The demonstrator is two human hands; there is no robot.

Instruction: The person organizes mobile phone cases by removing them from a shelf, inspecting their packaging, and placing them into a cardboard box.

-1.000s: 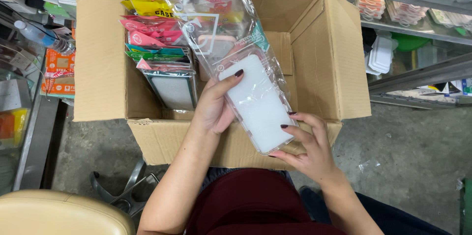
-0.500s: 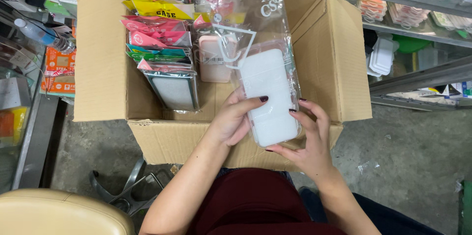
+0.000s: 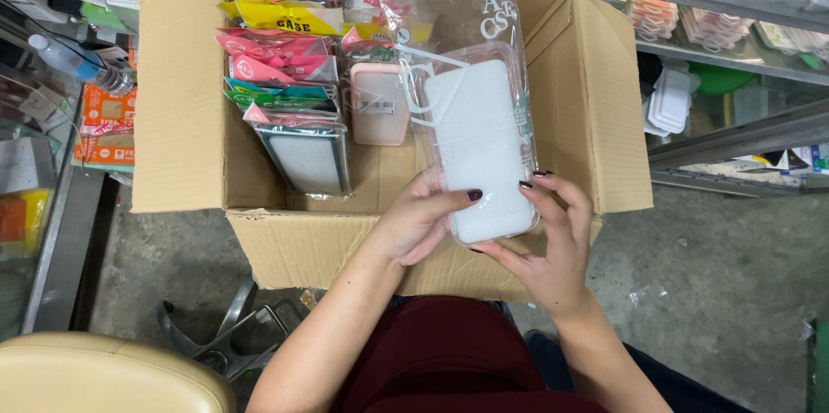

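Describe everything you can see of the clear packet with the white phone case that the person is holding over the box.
The clear packet is a glossy plastic sleeve with white print and a hanging tab at its top. Inside lies a white phone case, rectangular with rounded corners, with a pinkish edge showing around it. The packet is held nearly flat, its long side pointing away from the person, above the open cardboard box. The left hand grips its lower left edge and the right hand its lower right corner.

White phone case (image 3: pixel 479 149) in clear pkg, upright, over box
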